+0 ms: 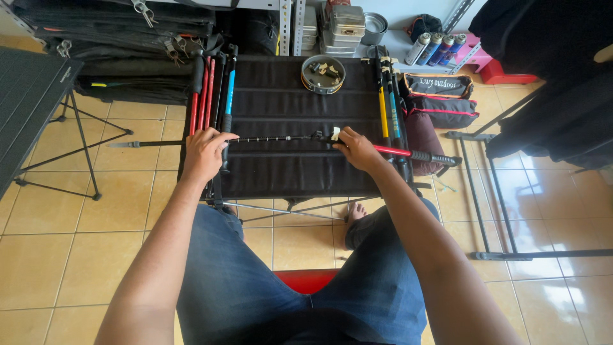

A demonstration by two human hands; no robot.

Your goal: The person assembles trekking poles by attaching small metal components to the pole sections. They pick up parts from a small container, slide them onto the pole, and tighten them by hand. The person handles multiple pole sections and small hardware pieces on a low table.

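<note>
Red at one end and thin dark metal at the other, the trekking pole [287, 138] lies crosswise over the black fabric desk [287, 172]. Left hand [205, 152] is clenched round its slim section, while right hand [357, 148] grasps the red part.

The middle of the trekking pole [281, 138] was covered by the left hand [203, 153] and the right hand [357, 149]. The contents of the round tin [323, 74] were too small to be told. The grey table [29, 102] was cut off at the frame's left edge.
</note>
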